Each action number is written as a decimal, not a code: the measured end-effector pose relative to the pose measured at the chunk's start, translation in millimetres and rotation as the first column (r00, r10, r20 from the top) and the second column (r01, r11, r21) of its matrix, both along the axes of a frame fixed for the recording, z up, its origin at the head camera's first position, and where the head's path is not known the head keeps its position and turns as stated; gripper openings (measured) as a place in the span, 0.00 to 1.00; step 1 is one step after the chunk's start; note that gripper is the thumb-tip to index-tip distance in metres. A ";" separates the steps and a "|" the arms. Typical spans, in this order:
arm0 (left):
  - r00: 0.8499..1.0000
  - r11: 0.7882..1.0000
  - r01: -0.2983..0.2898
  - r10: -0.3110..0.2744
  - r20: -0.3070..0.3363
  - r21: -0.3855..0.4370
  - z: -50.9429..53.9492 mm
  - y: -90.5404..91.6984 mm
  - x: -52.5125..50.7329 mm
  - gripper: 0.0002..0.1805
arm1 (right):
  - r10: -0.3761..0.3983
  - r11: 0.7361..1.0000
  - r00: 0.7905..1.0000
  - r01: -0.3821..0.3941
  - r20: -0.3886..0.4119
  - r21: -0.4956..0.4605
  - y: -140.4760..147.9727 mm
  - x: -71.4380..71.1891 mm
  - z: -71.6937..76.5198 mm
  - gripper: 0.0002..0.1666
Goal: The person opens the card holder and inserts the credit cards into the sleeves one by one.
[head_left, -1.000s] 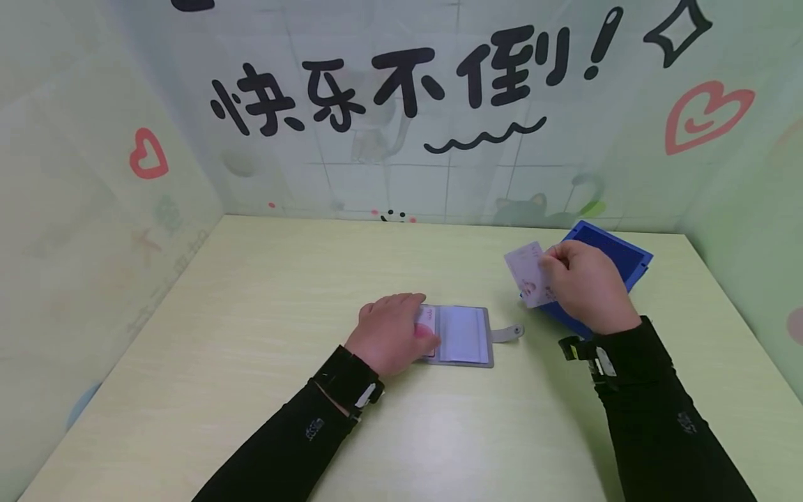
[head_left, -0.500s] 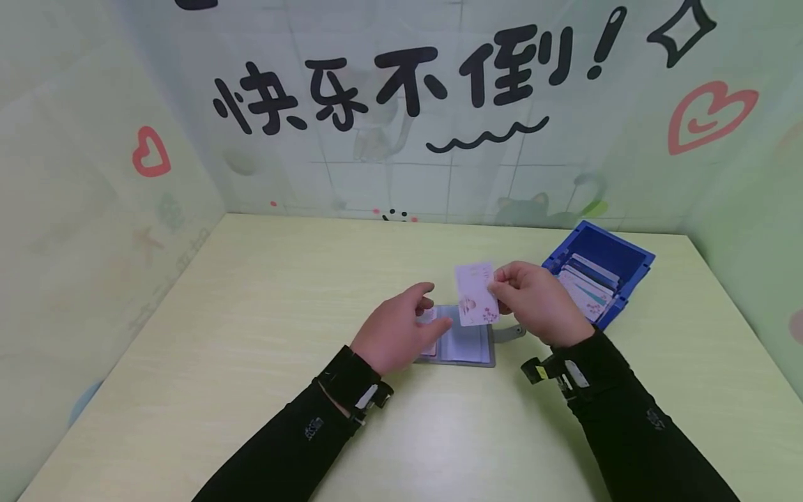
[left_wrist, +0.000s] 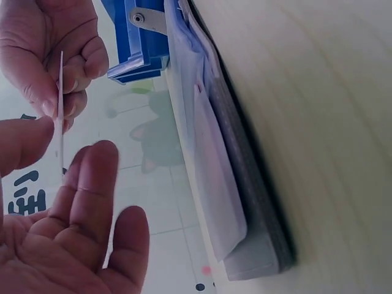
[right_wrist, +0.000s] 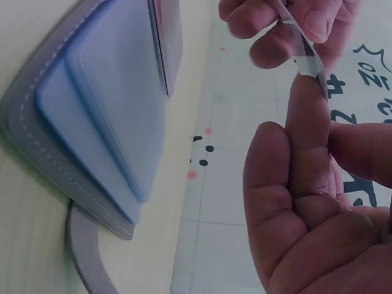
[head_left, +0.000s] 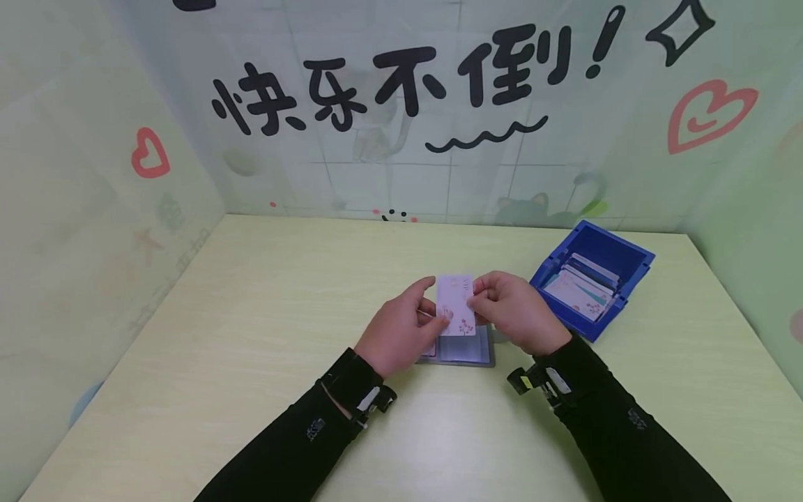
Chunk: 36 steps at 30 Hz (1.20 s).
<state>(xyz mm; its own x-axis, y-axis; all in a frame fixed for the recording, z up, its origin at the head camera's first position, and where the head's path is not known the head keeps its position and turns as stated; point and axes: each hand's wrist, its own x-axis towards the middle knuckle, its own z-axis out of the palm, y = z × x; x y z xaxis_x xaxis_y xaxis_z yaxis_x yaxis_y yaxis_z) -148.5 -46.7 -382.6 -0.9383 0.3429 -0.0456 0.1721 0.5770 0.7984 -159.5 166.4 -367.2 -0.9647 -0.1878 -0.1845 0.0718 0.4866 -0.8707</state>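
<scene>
A pale pink card with a floral print stands over the open grey card holder. My right hand pinches the card's right edge between thumb and fingers. At its left edge, my left hand has the thumb on the front and fingers behind, holding it lightly. In the left wrist view the card is seen edge-on between both hands. Clear sleeves fill the holder in the right wrist view, with a pinkish card on the far side.
A blue box with several cards inside stands open at the right rear of the table. The holder's grey strap extends from its right side. A printed wall rises behind the table.
My right hand has brought the card leftward from the blue box to above the holder. My left hand has lifted off the holder and taken the card's left edge.
</scene>
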 end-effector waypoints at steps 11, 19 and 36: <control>0.992 0.991 -0.069 0.056 0.111 0.116 0.1 -2.5 -5.9 0.39 | 0.005 0.996 0.999 0.000 -0.047 0.094 -0.3 2.3 -7.7 0.23; 0.992 0.995 -0.083 0.078 0.102 0.049 -2.8 -8.8 -9.9 0.37 | 0.116 0.937 0.971 -0.038 -0.208 0.348 11.7 10.9 -11.4 0.23; 0.995 0.994 -0.076 0.081 0.060 -0.083 -2.7 -15.0 -10.5 0.34 | 0.396 0.664 0.917 -0.254 -0.043 0.703 8.5 10.4 -18.6 0.38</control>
